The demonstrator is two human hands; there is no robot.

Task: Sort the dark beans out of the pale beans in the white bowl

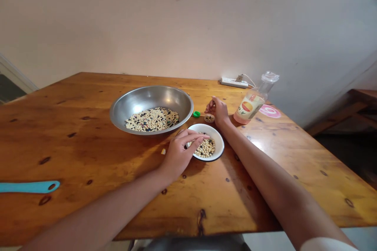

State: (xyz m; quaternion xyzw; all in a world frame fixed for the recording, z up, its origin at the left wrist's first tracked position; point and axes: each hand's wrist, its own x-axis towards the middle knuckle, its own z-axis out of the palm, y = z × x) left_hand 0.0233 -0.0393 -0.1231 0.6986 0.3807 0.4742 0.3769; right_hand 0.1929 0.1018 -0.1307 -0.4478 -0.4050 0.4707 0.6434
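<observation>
My left hand (179,151) reaches over the near left rim of a small white bowl (218,147). Its thumb and forefinger come together above the mixed pale and dark beans (206,148) inside; anything between the fingertips is too small to make out. Beyond the bowl, my right hand (218,110) rests on its side at the table, fingers loosely curled and apart, with nothing visible in them. Just left of it lies a small round container (209,118) with beans in it. A green cap (196,114) sits beside that container.
A wide steel basin (118,115) with more mixed beans stands to the left. A clear bottle (250,104) with pinkish contents is right of my right hand. A white power strip (235,82) lies by the wall, and a blue handle (29,187) at the left edge.
</observation>
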